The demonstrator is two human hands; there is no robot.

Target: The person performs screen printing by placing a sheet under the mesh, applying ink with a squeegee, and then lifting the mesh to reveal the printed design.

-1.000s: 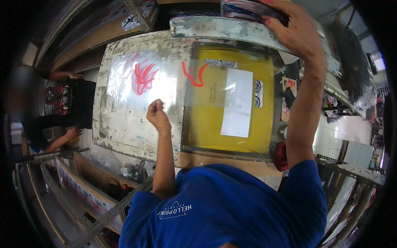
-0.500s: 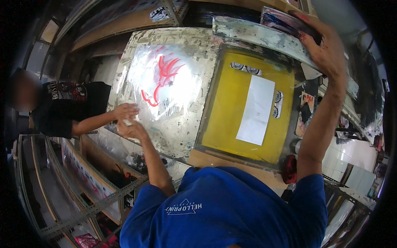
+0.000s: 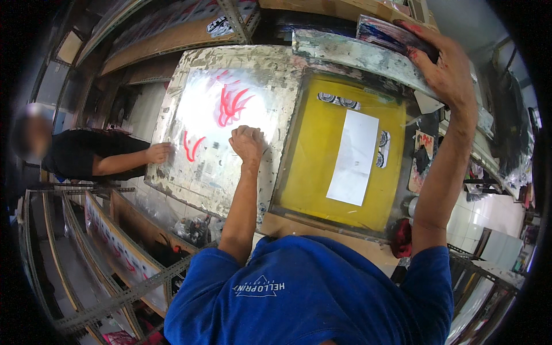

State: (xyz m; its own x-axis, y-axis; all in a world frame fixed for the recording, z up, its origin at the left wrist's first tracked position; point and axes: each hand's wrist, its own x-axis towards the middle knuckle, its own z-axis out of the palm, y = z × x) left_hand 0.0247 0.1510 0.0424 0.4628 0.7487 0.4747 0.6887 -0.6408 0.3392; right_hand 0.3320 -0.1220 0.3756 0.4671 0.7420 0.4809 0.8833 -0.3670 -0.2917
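Left hand (image 3: 247, 141) presses fisted on the printing table (image 3: 172, 178); right hand (image 3: 445, 72), at one o'clock, grips the raised screen frame (image 3: 351, 54).

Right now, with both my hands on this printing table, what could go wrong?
1. Your left hand rests as a fist on the glossy sheet near the wet-looking red print; sliding it could smear the marks.
2. Your right hand, stained red, grips the ink-covered squeegee on the frame edge; ink may drip onto the yellow screen.
3. The co-worker's hand touches the sheet's edge; uncoordinated pulls could crease it.
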